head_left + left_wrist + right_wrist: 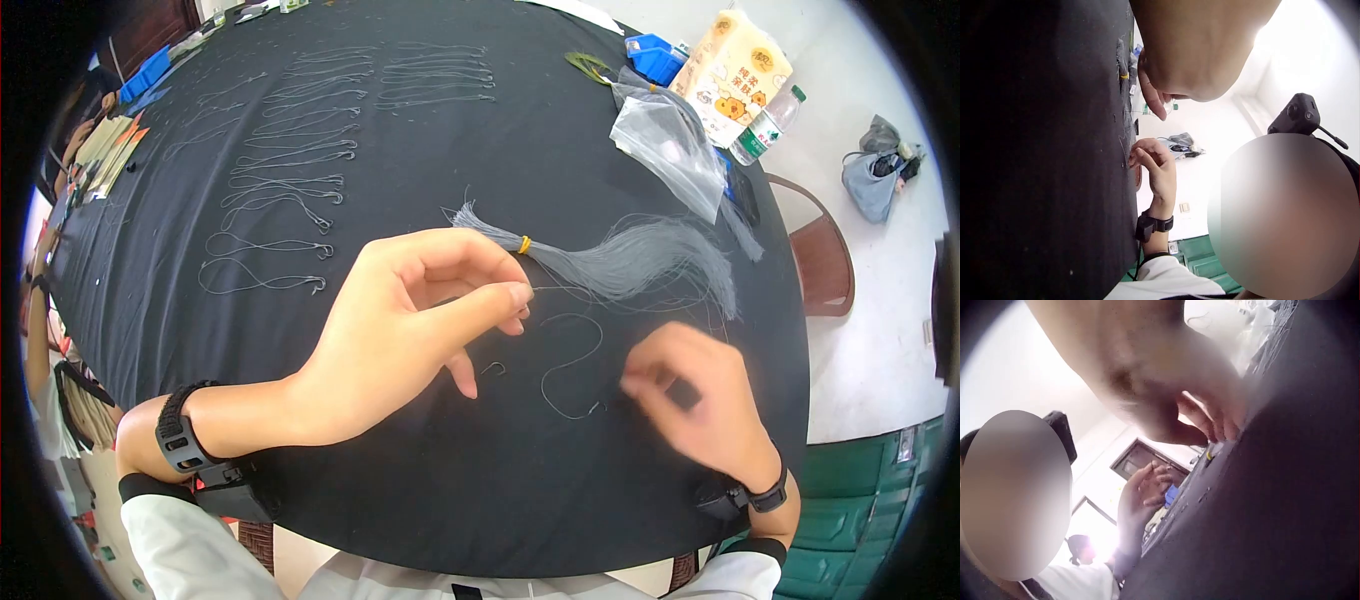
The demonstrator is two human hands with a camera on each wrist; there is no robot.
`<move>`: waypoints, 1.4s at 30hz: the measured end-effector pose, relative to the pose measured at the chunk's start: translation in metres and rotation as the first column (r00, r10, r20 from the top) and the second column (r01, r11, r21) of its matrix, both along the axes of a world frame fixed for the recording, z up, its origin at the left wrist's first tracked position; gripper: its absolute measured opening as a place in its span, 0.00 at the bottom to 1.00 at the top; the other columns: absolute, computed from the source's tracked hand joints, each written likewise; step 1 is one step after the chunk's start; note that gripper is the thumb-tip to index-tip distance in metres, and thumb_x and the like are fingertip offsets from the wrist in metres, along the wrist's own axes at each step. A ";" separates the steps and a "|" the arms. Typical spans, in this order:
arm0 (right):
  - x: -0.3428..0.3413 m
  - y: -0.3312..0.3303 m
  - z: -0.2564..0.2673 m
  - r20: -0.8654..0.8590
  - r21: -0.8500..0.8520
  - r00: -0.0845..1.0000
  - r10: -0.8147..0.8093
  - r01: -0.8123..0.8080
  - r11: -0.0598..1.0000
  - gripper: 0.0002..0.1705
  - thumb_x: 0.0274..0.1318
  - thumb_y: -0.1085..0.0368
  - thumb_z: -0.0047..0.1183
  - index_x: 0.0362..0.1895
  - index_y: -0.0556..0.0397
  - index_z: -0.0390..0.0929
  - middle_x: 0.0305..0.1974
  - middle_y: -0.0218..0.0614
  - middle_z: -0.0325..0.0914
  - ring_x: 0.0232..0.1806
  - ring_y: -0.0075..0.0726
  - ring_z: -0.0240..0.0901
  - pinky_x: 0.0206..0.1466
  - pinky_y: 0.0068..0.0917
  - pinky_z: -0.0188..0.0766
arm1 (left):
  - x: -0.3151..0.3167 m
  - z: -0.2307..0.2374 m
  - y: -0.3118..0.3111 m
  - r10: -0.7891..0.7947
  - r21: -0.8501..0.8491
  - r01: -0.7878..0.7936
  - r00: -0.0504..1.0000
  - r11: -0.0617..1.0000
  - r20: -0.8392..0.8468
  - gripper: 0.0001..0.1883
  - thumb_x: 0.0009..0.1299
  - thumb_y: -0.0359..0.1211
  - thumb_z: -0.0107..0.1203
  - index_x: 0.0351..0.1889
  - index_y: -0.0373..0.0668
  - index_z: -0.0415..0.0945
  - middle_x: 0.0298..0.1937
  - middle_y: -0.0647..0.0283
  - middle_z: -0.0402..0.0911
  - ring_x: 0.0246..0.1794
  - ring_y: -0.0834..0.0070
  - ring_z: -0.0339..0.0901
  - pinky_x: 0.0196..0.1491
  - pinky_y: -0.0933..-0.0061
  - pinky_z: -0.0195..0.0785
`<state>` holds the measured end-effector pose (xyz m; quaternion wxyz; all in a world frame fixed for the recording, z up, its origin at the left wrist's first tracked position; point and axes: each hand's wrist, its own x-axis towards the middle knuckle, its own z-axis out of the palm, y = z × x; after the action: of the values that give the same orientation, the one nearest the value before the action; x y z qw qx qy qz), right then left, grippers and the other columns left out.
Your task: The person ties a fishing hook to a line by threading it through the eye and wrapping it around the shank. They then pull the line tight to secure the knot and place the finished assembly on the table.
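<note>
My left hand (415, 335) is raised over the black cloth, thumb and index fingertips pinching a thin strand (550, 289) that runs right. Blurred, my right hand (690, 395) hovers low at the right, its fingers bent toward the thumb; whether anything is between them cannot be told. Between the hands a curved line (545, 378) lies on the cloth, and a small hook (494, 368) sits beside my left fingers. Behind them lies a bundle of grey strands (630, 262) tied with a yellow band (525, 244). The left wrist view shows the right hand (1159, 169) close to the cloth.
Looped lines with hooks (290, 195) lie in rows at the back left. A plastic bag (672, 150), a tissue pack (735, 80), a water bottle (768, 125) and a blue bin (655, 58) stand or lie at the back right. The table's edge curves around the right.
</note>
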<state>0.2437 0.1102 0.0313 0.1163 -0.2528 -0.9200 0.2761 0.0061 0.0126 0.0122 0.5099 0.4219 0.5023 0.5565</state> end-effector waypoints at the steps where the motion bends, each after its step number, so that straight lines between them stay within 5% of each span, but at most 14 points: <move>1: -0.001 -0.003 0.001 0.005 0.068 0.996 0.088 -0.088 0.994 0.08 0.46 0.73 0.60 0.32 0.55 0.76 0.32 0.36 0.75 0.32 0.36 0.77 0.34 0.28 0.73 | 0.000 0.000 0.000 0.002 -0.003 -0.002 1.000 1.000 0.000 0.07 0.69 0.29 0.54 0.39 0.34 0.75 0.35 0.60 0.79 0.37 0.78 0.79 0.21 0.80 0.75; 3: -0.003 -0.010 -0.003 0.025 0.142 0.984 0.176 -0.177 0.974 0.10 0.43 0.69 0.63 0.33 0.52 0.76 0.33 0.34 0.74 0.37 0.40 0.75 0.37 0.33 0.72 | 0.000 0.000 0.000 0.002 -0.011 -0.002 1.000 1.000 0.012 0.07 0.69 0.29 0.54 0.39 0.34 0.75 0.35 0.60 0.80 0.36 0.78 0.79 0.21 0.80 0.75; 12: -0.011 -0.004 -0.013 0.038 -0.006 0.971 0.235 -0.235 0.972 0.05 0.47 0.70 0.61 0.29 0.54 0.77 0.31 0.33 0.74 0.34 0.37 0.73 0.36 0.31 0.71 | 0.001 0.000 -0.001 -0.002 -0.005 0.002 0.999 1.000 0.041 0.06 0.69 0.28 0.54 0.39 0.34 0.76 0.35 0.61 0.80 0.37 0.77 0.80 0.20 0.80 0.75; 14: -0.014 -0.007 -0.005 0.045 -0.309 0.983 0.178 -0.156 0.938 0.04 0.50 0.70 0.60 0.31 0.55 0.78 0.31 0.32 0.76 0.34 0.32 0.75 0.37 0.27 0.72 | 0.001 0.000 -0.001 -0.022 -0.013 0.023 0.998 1.000 0.064 0.06 0.69 0.29 0.54 0.40 0.34 0.76 0.35 0.60 0.80 0.39 0.76 0.80 0.20 0.80 0.76; 18: -0.013 -0.004 -0.005 -0.022 -0.777 0.991 0.133 -0.101 0.621 0.05 0.57 0.69 0.57 0.36 0.57 0.78 0.34 0.34 0.81 0.36 0.25 0.78 0.38 0.21 0.73 | 0.002 0.001 -0.003 -0.074 -0.040 0.078 0.992 0.996 0.098 0.07 0.70 0.29 0.53 0.41 0.34 0.76 0.39 0.57 0.81 0.43 0.72 0.81 0.20 0.80 0.76; 21: -0.012 0.006 0.001 0.029 -0.917 0.995 0.098 -0.012 0.399 0.08 0.59 0.69 0.54 0.42 0.60 0.75 0.35 0.37 0.82 0.39 0.26 0.79 0.38 0.20 0.73 | 0.001 0.002 -0.004 -0.096 -0.028 0.100 0.989 0.995 0.109 0.07 0.70 0.29 0.53 0.41 0.35 0.76 0.42 0.54 0.82 0.47 0.69 0.81 0.19 0.79 0.76; 24: -0.011 0.005 0.002 0.002 -0.950 0.996 0.094 -0.028 0.313 0.12 0.60 0.70 0.54 0.46 0.60 0.70 0.35 0.39 0.82 0.39 0.28 0.79 0.41 0.22 0.73 | 0.001 0.001 -0.004 -0.109 -0.004 0.111 0.981 0.994 0.159 0.07 0.71 0.29 0.52 0.41 0.35 0.75 0.44 0.51 0.81 0.50 0.67 0.80 0.19 0.79 0.76; 31: -0.015 -0.007 0.003 -0.154 -0.909 0.976 0.154 -0.201 0.365 0.15 0.59 0.71 0.54 0.46 0.55 0.62 0.36 0.38 0.81 0.43 0.27 0.78 0.51 0.26 0.69 | 0.004 0.005 -0.006 -0.120 0.044 0.113 0.960 0.993 0.254 0.07 0.71 0.30 0.52 0.41 0.36 0.74 0.48 0.47 0.79 0.53 0.60 0.78 0.17 0.77 0.76; 35: -0.020 -0.005 0.006 -0.210 -0.939 0.976 0.062 -0.219 0.265 0.15 0.59 0.72 0.54 0.46 0.55 0.61 0.36 0.39 0.81 0.43 0.28 0.77 0.50 0.27 0.69 | 0.006 0.010 -0.009 -0.156 0.041 0.150 0.943 0.988 0.295 0.06 0.71 0.30 0.51 0.40 0.37 0.73 0.51 0.45 0.77 0.55 0.58 0.76 0.17 0.76 0.77; 42: -0.005 0.010 0.006 -0.292 -0.902 0.954 -0.072 -0.250 0.351 0.16 0.57 0.76 0.52 0.47 0.56 0.62 0.33 0.41 0.80 0.38 0.29 0.76 0.46 0.25 0.68 | -0.003 0.021 -0.008 -0.032 0.212 -0.007 0.983 0.977 0.179 0.06 0.73 0.31 0.46 0.42 0.39 0.71 0.54 0.44 0.75 0.57 0.59 0.75 0.17 0.78 0.77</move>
<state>0.2389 0.1199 0.0370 0.0664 -0.1809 -0.5856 0.7874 0.0030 0.0049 0.0335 0.5091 0.4244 0.3891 0.6397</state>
